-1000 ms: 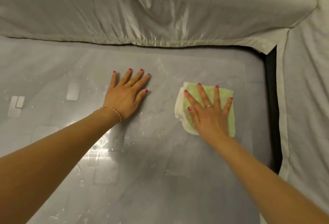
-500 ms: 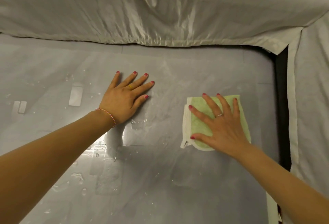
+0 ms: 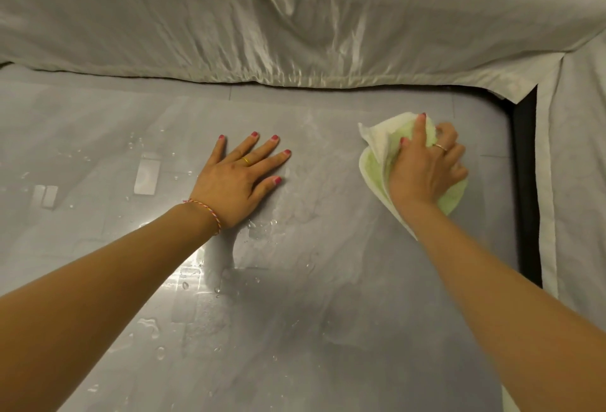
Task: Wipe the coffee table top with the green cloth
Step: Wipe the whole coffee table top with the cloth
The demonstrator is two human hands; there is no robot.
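The coffee table top (image 3: 295, 329) is a glossy grey surface with water drops and wet streaks across it. My right hand (image 3: 426, 165) grips the green cloth (image 3: 377, 162) near the table's far right corner, bunching it so its white underside folds up. My left hand (image 3: 242, 179) lies flat on the table with fingers spread, left of the cloth and apart from it.
A sofa under a pale grey sheet (image 3: 295, 18) runs along the far edge of the table, and more sheeted seating (image 3: 577, 182) stands on the right. A dark gap (image 3: 528, 182) separates the table's right edge from it. Water drops (image 3: 154, 329) sit at the near left.
My right hand went from lying flat on the cloth to gripping and bunching it, lifting one edge. The cloth moved right, toward the far right corner. My left hand stayed flat.
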